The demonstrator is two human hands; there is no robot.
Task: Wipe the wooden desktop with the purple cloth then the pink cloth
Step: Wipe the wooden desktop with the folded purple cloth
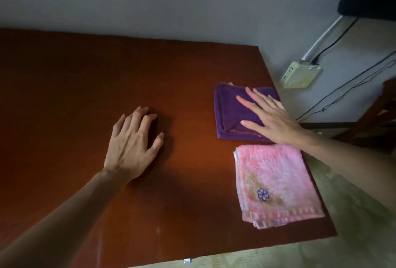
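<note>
Desktop [64, 85] with 2 cloths: right hand [272, 117] flat on purple cloth [227, 113], pink cloth [276, 182] untouched, left hand [132, 147] flat, empty.

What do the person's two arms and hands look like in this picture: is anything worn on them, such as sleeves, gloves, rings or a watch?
Both forearms are bare as far as the picture shows; no sleeves reach into view. The left hand and right hand wear no gloves. No ring, watch or bracelet shows on the fingers or wrists. The fingers look slender, with short, unpainted nails.
</note>
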